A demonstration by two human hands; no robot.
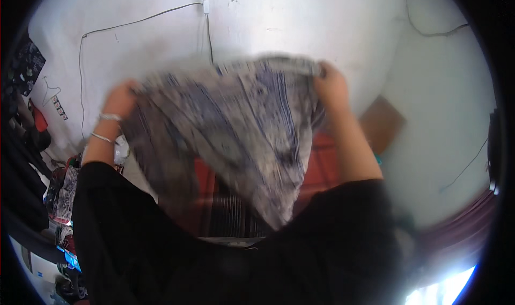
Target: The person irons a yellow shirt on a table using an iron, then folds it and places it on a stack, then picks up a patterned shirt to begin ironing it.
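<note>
A patterned cloth (pixel 241 119) in beige-grey with dark blue stripes hangs spread between my hands; it could be a garment, but motion blur hides its exact kind. My left hand (pixel 121 97), with two bangles at the wrist, grips its upper left corner. At the upper right corner, my right hand (pixel 332 83) is closed on the edge. The lower part of the cloth tapers to a point near my chest. Behind and below it shows a red and dark checked cover (pixel 322 156), partly hidden by the fabric and my black sleeves.
A pale wall carries a cable and a white switch box (pixel 206 7). A brown board (pixel 383 123) is at the right. Piled clothes (pixel 64 196) and a wire hanger (pixel 51 89) are on the left. A purple curtain (pixel 458 232) hangs at the lower right beside bright light.
</note>
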